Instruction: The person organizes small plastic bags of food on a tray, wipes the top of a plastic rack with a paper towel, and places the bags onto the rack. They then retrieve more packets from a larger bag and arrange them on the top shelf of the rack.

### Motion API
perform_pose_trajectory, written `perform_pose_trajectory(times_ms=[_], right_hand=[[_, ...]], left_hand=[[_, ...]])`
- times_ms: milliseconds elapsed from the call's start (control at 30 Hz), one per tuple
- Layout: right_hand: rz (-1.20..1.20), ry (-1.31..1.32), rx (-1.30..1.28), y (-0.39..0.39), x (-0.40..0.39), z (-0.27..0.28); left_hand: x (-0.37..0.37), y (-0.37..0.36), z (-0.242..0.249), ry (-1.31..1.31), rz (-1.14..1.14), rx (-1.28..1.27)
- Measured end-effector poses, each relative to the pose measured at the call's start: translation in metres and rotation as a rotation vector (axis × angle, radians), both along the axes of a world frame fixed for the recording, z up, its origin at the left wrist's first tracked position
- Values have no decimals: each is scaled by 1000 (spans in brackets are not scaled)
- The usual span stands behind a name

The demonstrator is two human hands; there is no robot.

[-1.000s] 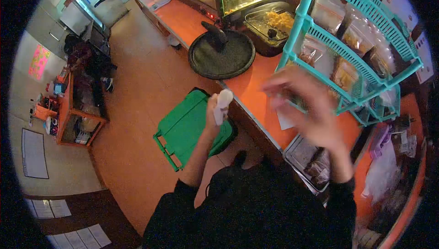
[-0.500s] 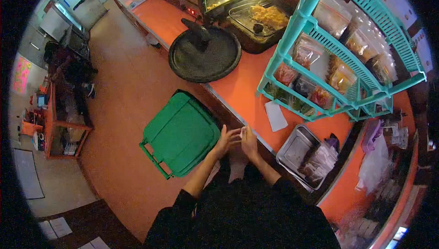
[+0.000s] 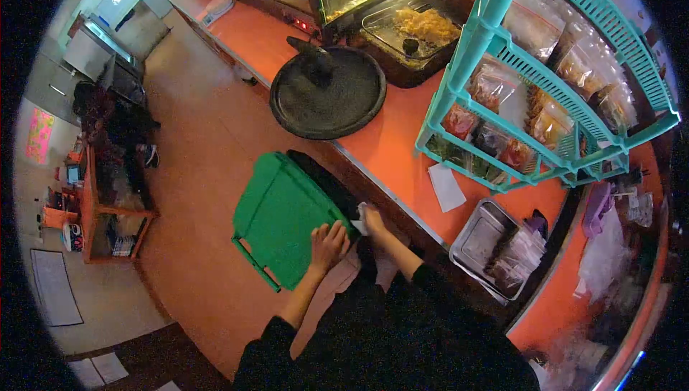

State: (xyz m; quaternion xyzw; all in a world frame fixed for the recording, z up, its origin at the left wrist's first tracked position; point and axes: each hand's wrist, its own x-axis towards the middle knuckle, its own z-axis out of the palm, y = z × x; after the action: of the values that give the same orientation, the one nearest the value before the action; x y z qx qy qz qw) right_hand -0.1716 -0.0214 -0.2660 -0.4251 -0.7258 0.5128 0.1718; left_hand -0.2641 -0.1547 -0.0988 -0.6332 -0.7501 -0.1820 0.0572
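A green wheeled bin's lid [image 3: 291, 215] is tilted up, with a dark gap showing along its counter side. My left hand [image 3: 329, 246] is closed at the lid's near edge, fingers curled over the green plastic. Between the fingers of my right hand [image 3: 375, 223] is a crumpled white piece of paper or tissue [image 3: 361, 220], held beside the gap at the lid's near corner. The inside of the bin cannot be seen.
An orange counter [image 3: 373, 158] runs along the right, bearing a black stone mortar [image 3: 326, 100], a tray of fried food [image 3: 413, 29], a teal rack [image 3: 495, 115] of bagged goods and a metal tray [image 3: 477, 237]. A person [image 3: 118, 125] stands at far left.
My hands have parted from each other. The left has moved onto the bin lid, which has gone from lying flat to tilted up. White paper now shows in my right hand.
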Motion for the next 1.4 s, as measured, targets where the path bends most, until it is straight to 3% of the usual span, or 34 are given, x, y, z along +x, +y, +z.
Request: perform_pose_trajectory(times_ms=[33, 67, 133, 167, 267, 333, 400, 467, 500, 567, 600, 667, 700, 767, 833, 867, 933, 967, 1000, 1033, 1100, 1133, 1167, 1233, 1300, 1367, 1400], right_hand=[[-3, 11, -3, -1, -15, 8], [-61, 142, -395, -1, -33, 23], [-9, 164, -509, -8, -80, -39], [103, 149, -389, -12, -86, -19], [311, 159, -445, -23, -113, -15], [561, -172, -100, -24, -122, -23], [284, -73, -273, -28, -110, -5], [-30, 20, -469, -31, -88, 21], [55, 9, -364, -23, -69, 39], [-6, -109, -279, -18, -29, 72], [-153, -204, -291, -25, -11, 89], [-124, -179, -275, -24, 40, 118], [70, 66, -312, -20, 75, 132], [179, 201, -228, -7, 139, 185], [47, 271, -373, 1, 217, 247], [-40, 455, -479, 3, 249, 240], [-207, 320, -26, 11, 335, 257], [-338, 347, -7, 9, 374, 259], [-544, 331, -243, 1, 411, 290], [-642, 497, 5, -2, 444, 311], [-1041, 508, 117, -15, 509, 325], [-1307, 471, -3, -22, 538, 338], [-1589, 474, 22, -23, 562, 338], [-1856, 537, 210, -21, 626, 323], [-1981, 494, 383, -15, 696, 304], [-1974, 289, 755, 10, 795, 268], [-1967, 302, 789, 26, 836, 266]], left_hand=[[-1, -12, 21, 5, 28, 59], [-1, -25, 39, 11, 58, 118], [-1, -53, 68, 40, 154, 141], [-2, -65, 76, 56, 174, 160], [5, -83, 108, 7, 218, 146], [4, -86, 108, 6, 186, 57], [-13, -85, 60, -72, 76, 222], [-21, -65, 48, -41, -81, 148], [-19, -47, 46, -64, -180, 163], [-11, -23, 44, -128, -191, -42], [-11, -13, 35, -136, -241, -36], [-10, 25, 13, -149, -408, -47], [-5, 37, 9, -169, -472, -71], [8, 61, 0, -194, -557, -159], [27, 78, -3, -211, -598, -229], [35, 84, -6, -225, -612, -261], [49, 95, -11, -234, -627, -313], [57, 99, -14, -241, -630, -340], [63, 103, -15, -247, -632, -362], [69, 107, -17, -250, -622, -383], [77, 113, -22, -248, -597, -417], [81, 118, -21, -249, -579, -432], [87, 121, -22, -251, -559, -449], [98, 128, -21, -259, -505, -482], [115, 130, -20, -270, -434, -510], [128, 132, -17, -274, -341, -534], [135, 131, -17, -276, -290, -549]])
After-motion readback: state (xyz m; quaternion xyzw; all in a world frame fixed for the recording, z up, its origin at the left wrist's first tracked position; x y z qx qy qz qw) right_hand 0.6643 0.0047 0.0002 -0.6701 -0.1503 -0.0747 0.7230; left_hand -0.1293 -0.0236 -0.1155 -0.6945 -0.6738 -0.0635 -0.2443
